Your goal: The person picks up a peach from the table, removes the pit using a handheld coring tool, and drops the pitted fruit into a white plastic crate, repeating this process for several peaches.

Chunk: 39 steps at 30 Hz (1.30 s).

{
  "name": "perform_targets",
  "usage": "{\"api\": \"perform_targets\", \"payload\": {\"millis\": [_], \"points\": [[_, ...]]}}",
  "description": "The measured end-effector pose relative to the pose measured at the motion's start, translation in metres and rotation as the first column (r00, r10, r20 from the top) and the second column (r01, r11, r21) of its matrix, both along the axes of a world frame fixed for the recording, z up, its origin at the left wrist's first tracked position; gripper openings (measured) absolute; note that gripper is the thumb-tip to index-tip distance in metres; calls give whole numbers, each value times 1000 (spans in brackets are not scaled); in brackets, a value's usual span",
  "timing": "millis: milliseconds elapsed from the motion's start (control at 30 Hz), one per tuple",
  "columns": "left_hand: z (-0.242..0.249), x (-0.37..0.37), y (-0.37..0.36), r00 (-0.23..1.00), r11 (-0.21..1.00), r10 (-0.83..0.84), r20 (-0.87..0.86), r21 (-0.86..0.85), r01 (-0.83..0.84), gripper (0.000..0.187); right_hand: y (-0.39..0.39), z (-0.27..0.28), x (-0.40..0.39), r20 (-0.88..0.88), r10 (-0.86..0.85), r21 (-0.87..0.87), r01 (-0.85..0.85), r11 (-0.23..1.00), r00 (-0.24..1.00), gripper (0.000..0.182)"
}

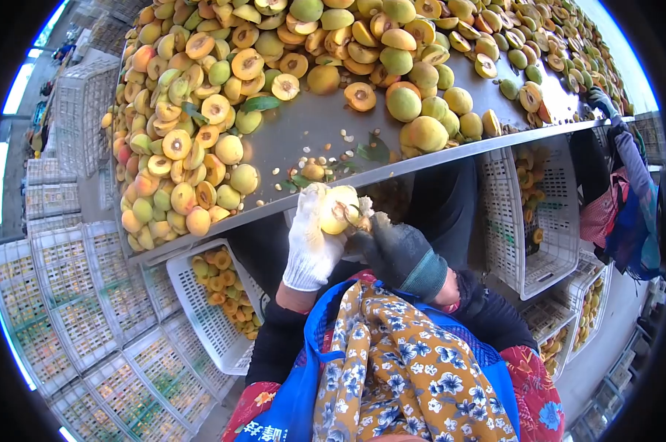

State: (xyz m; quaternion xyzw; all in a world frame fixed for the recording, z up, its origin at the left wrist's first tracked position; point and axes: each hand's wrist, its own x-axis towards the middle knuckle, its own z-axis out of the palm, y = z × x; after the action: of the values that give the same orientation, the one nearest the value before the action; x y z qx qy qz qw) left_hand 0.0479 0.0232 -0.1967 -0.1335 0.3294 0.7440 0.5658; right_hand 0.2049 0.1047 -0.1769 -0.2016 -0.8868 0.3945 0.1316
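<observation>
My left hand, in a white glove [308,239], is closed around a pale yellow fruit [337,209] just over the table's front edge. Close beside it on the right, my right hand, in a dark glove with a green cuff [403,254], has its fingers bent together at the fruit's right side. A thin curved dark piece shows between the fingers and the fruit; its full shape is hidden. Behind the hands, pits, a small fruit [313,172] and green leaves [373,149] lie on the metal table [288,140].
Halved and whole fruits [215,109] are heaped along the table. Below its edge stand a white crate with fruit [200,309] at left and another crate [502,214] at right. Stacked crates [89,272] fill the left. A co-worker's gloved hand [602,102] is at the far right.
</observation>
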Motion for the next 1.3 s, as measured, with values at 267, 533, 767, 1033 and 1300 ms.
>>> {"api": "perform_targets", "payload": {"millis": [267, 533, 767, 1033, 1300], "points": [[3, 20, 1, 988, 972, 30, -153, 233, 7, 40, -16, -5, -6, 47, -182, -283, 188, 941, 982, 24], [-11, 35, 8, 672, 984, 157, -724, 175, -41, 51, -19, -13, -13, 51, -220, -639, 201, 742, 974, 40], [7, 16, 9, 813, 981, -50, -580, 126, 149, 38, 9, 12, -9, 204, -115, -901, 233, 367, 972, 46], [-7, 27, 5, 280, 940, -313, -908, -338, -47, 35, 7, -5, -12, 196, 14, -967, 191, 170, 981, 41], [-10, 26, 4, 662, 983, -152, -734, -45, 175, 44, 20, -18, 5, -53, -3, -661, -37, -749, 999, 35]]}}
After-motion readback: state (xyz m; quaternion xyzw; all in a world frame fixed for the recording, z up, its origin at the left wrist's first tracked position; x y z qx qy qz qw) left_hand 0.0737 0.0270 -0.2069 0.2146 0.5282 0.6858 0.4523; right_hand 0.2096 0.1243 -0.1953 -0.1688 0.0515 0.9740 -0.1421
